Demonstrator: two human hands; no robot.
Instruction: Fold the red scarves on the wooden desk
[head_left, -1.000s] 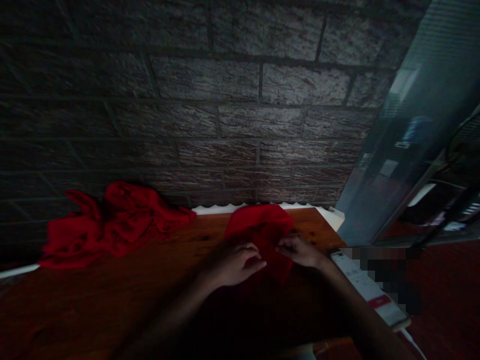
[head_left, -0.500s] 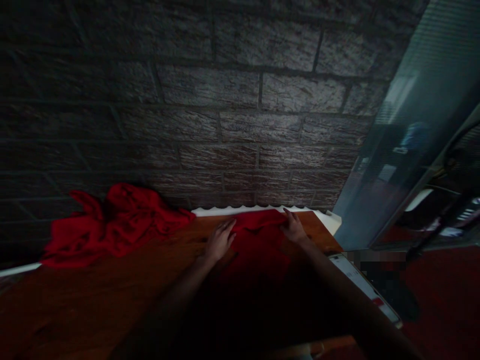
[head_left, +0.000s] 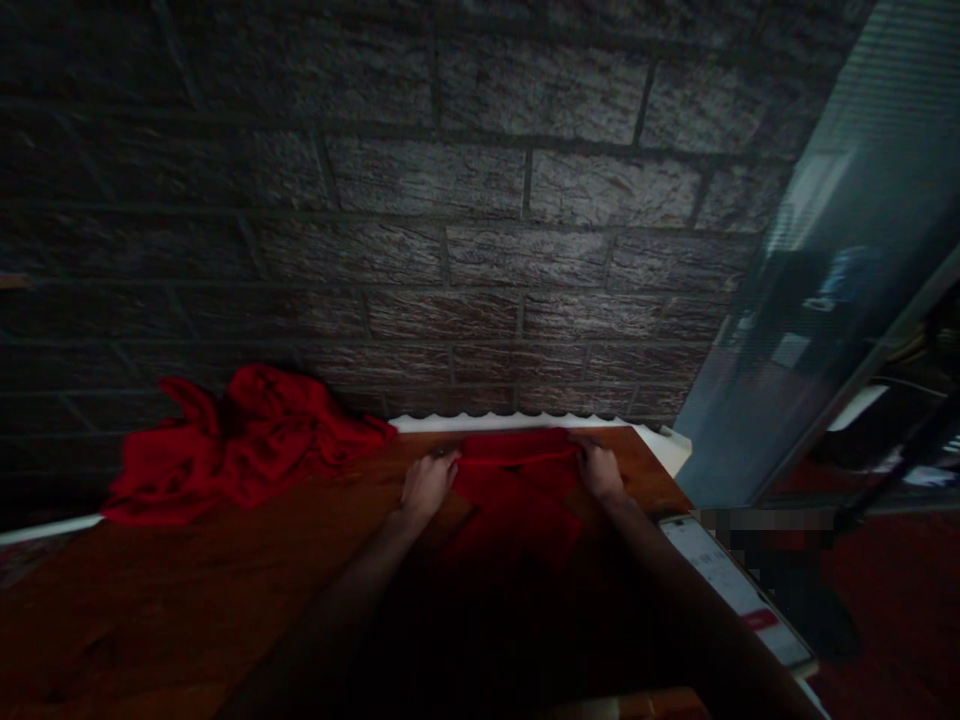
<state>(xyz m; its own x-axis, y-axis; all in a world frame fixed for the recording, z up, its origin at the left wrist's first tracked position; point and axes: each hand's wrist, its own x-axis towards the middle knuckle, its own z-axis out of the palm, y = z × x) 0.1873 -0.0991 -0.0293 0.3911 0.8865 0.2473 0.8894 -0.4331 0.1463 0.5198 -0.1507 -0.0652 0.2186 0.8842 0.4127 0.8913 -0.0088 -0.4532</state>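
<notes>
Red cloth (head_left: 516,446) matt; tabletop (head_left: 300,540) wood; wall (head_left: 480,180) rough.

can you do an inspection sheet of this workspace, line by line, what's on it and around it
surface: wooden tabletop, in deep shadow near the person; white scalloped edging along the far side
job's things: red cloth between the hands, its far part folded into a band
clutter: crumpled red heap on the left; phone, screen lit, at the right edge
left hand: left hand grips the band's left end
right hand: right hand grips its right end
cables: white cable by the phone's lower end, running out of frame
surroundings: block wall behind, reddish floor to the right; dim light
</notes>
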